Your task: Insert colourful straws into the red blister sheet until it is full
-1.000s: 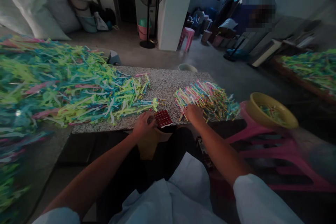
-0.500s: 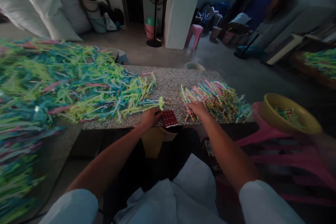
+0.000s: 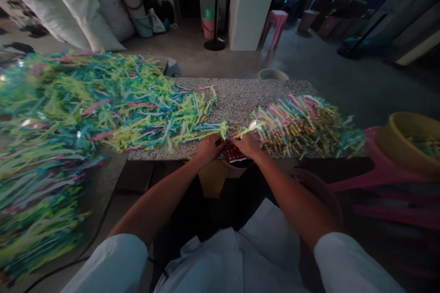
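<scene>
- Red card, printed with a fine grid of pale dots, lies at the near edge of the table, partly over the rim and between the two hands
- Left hand rests against the card's left side with the fingers curled in; whether they grip it or only steady it cannot be told
- Right hand sits over the card's right side, its fingertips pinched narrow on the end of a pale green strip that angles up and away
- Judging from this, the step in hand is bringing one strip to the card; the next move calls for a fine two-handed pinch and a steady card
- Strip looks thin, flat and limp (paper or film, hard to say in this dim light)
- Sorted bundle of pink, green and blue strips with small stick-like ends lies just right of the hand, fanned roughly one way
- Loose heap of tangled strips spreads over the left, far larger
- Table top is speckled, stone-like and hard
- Yellow bowl, smooth and round, sits on a pink plastic stool at the right
</scene>
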Demonstrator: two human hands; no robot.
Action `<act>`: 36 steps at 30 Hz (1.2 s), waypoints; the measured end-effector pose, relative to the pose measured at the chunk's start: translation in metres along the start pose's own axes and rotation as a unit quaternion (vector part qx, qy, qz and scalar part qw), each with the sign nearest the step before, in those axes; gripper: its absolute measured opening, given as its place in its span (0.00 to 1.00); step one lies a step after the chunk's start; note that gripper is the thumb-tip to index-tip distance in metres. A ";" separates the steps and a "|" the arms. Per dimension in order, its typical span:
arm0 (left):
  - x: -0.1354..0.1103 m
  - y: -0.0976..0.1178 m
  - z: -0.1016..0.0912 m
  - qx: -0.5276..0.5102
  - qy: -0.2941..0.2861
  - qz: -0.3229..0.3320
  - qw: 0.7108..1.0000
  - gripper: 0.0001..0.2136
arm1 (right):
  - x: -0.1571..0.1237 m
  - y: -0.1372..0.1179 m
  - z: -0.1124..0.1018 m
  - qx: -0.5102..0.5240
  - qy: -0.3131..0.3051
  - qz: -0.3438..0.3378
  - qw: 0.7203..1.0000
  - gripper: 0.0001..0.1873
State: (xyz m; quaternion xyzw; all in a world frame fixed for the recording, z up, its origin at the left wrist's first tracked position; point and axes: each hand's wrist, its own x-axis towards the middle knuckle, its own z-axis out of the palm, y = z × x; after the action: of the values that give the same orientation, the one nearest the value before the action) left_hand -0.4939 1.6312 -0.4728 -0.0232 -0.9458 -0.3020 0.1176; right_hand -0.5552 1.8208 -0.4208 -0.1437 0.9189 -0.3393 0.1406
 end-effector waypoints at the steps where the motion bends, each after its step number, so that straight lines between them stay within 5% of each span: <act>1: 0.000 0.000 0.000 0.006 -0.002 0.005 1.000 0.09 | 0.001 -0.002 -0.001 -0.029 0.001 -0.014 0.999 0.12; 11: 0.002 -0.013 -0.004 -0.026 -0.054 0.089 0.994 0.12 | -0.008 0.000 0.004 -0.097 -0.025 -0.083 0.992 0.10; 20: 0.002 -0.014 -0.004 -0.027 -0.059 0.092 0.994 0.11 | -0.015 -0.018 0.014 -0.249 -0.039 -0.070 0.965 0.21; 36: 0.002 -0.011 -0.006 -0.014 -0.058 0.089 0.994 0.12 | -0.021 -0.007 0.026 -0.218 0.001 -0.100 0.971 0.17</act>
State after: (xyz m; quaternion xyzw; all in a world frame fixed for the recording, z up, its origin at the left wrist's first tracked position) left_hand -0.4962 1.6187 -0.4737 -0.1265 -0.9408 -0.3019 0.0884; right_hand -0.5254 1.8080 -0.4314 -0.2620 0.9518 -0.1427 0.0706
